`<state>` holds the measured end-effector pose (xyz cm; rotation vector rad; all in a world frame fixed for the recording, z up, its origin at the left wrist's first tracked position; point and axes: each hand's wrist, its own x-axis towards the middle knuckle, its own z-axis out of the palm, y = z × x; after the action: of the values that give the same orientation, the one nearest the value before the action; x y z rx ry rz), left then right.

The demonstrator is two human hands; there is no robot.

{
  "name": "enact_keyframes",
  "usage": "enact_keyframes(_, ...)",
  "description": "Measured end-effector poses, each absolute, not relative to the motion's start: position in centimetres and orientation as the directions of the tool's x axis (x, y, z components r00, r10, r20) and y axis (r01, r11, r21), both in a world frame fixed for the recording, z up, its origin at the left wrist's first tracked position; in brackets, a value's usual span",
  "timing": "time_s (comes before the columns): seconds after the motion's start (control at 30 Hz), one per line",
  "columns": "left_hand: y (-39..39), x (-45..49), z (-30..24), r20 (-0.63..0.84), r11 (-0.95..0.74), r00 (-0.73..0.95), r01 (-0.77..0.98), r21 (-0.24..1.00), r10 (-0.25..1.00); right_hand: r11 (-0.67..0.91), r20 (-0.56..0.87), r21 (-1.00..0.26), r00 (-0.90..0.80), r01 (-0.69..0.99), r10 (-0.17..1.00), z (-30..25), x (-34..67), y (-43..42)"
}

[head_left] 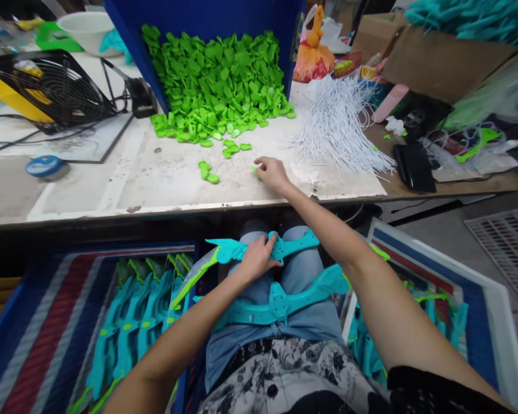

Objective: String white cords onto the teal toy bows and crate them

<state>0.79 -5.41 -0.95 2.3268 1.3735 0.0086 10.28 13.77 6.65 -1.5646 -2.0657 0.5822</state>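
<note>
My left hand [258, 257] rests on my lap, fingers closed over a teal plastic bow-shaped toy part [237, 249] with a green tip. A second teal bow part [280, 302] lies across my thighs. My right hand [271, 171] reaches onto the worktable [155, 178], fingers pinched on a small green plastic piece [256, 169]. Two loose green pieces [208, 171] lie just left of that hand. A big heap of green pieces [218, 80] spills from a blue bin [207, 17] at the back.
A bundle of white strings [339, 123] lies right of the hand. A black fan [52, 86] and a blue tape roll [44, 165] sit at left. Striped bags [52, 333] with teal bows flank my legs. A cardboard box [431, 54] stands back right.
</note>
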Motion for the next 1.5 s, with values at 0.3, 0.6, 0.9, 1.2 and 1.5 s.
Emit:
enact_keyframes(0.3,-1.8,1.1,-0.3,-0.292,-0.357,0.563,0.767,0.533,0.773,0.386,0.249,-0.489,-0.299,0.783,0.921,6.7,17.3,12.9)
enact_keyframes(0.6,2.3,0.4,-0.9,-0.540,0.372,0.510,0.400,0.838,0.669,0.634,0.267,-0.415,-0.579,0.653,0.770,5.9,18.6,7.6)
enact_keyframes(0.9,2.6,0.9,-1.3,-0.642,0.665,0.514,0.172,0.727,0.569,0.651,0.162,-0.478,-0.669,0.590,0.725,-1.1,21.3,-3.1)
enact_keyframes(1.2,1.8,1.4,-1.4,-0.533,0.460,0.488,0.271,0.845,0.691,0.217,-0.065,-0.716,-0.373,0.664,0.925,-1.4,19.8,-2.0)
enact_keyframes(1.5,1.6,2.3,-1.3,-0.636,0.598,0.332,0.221,0.771,0.697,0.294,0.026,-0.733,-0.407,0.613,0.913,-1.7,20.1,-2.9)
